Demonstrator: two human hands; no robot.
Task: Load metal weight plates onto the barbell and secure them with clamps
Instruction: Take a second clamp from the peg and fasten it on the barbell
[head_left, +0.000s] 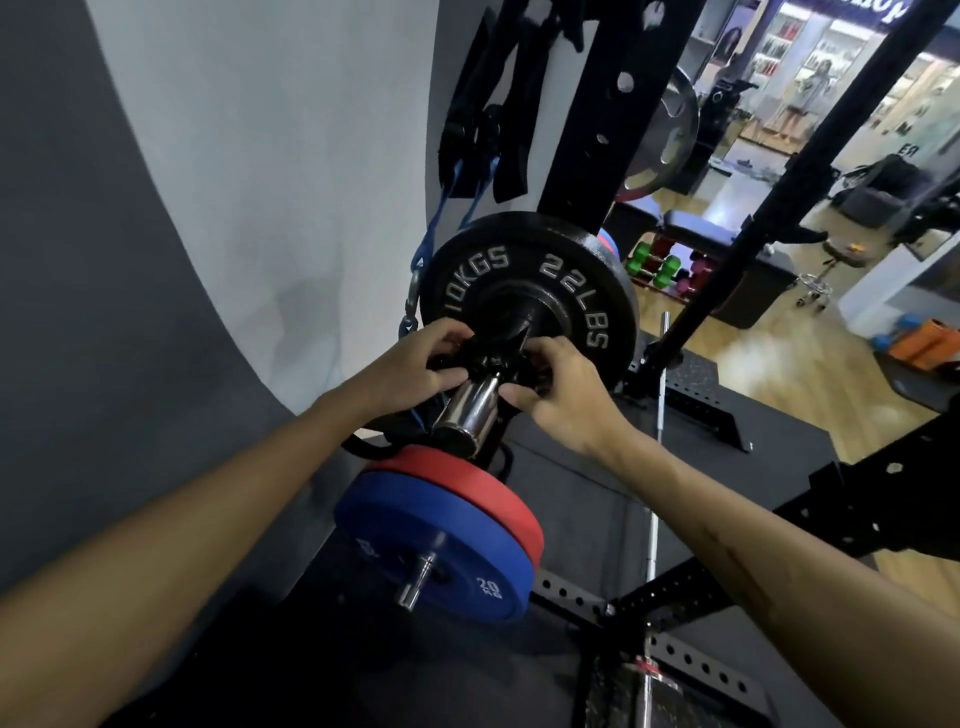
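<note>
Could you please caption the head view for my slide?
Both hands, left hand and right hand, fit a black clamp against the plate.

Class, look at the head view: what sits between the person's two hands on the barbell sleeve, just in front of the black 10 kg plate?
A black clamp, gripped by the left hand and right hand on the chrome sleeve.

Black weight plate (530, 280) with silver lettering, chrome barbell sleeve (467, 410), black clamp (493, 353), red-and-blue plates (441, 530) below.
</note>
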